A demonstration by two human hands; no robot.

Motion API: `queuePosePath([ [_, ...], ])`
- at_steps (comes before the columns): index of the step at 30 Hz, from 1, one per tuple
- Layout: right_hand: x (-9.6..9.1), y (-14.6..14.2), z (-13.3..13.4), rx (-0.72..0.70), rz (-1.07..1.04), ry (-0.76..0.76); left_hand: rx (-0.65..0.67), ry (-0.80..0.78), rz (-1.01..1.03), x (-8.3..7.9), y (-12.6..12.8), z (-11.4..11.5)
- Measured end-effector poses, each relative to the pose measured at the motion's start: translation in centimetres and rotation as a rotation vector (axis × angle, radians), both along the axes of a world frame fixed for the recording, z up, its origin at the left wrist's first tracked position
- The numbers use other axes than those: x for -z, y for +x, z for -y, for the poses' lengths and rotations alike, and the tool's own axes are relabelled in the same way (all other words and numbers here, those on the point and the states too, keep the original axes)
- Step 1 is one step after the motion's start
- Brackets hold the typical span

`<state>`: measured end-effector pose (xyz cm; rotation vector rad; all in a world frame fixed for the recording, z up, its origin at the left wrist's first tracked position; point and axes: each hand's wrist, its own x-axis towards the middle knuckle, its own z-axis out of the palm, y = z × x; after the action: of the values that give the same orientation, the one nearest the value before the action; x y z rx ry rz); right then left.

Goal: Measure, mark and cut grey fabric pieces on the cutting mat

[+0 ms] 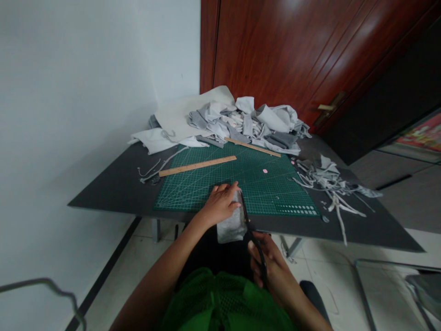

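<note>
A small grey piece of fabric point(230, 231) lies at the front edge of the green cutting mat point(193, 191), its near end hanging past the table edge. My left hand point(220, 201) holds it from above, thumb on the cloth and index finger reaching toward its far end. In my right hand point(270, 259) are black-handled scissors point(261, 253), gripped by the handles. Their blades point away from me and run along the fabric's right side, close to my left fingertips. Whether the blades are closed I cannot tell.
Two wooden rulers point(198, 166) point(253, 147) lie on the mat. Behind them is a heap of grey and white cloth point(241, 122). Thin scraps point(324, 174) are piled at the right of the dark table point(113, 184). A small pink piece point(265, 171) lies on the mat.
</note>
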<state>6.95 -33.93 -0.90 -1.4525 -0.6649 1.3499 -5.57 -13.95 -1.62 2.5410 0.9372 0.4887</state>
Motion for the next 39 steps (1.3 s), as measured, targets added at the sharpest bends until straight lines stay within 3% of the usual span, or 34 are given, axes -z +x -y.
queuePosePath([
  [20, -0.7, 0.2, -0.6, 0.099, -0.061, -0.055, -0.005, -0.006, 0.007, -0.2, 0.0, 0.0],
  [39, -0.4, 0.4, -1.6, 0.023, 0.01, -0.016, -0.024, 0.006, 0.004, 0.3, 0.1, -0.1],
])
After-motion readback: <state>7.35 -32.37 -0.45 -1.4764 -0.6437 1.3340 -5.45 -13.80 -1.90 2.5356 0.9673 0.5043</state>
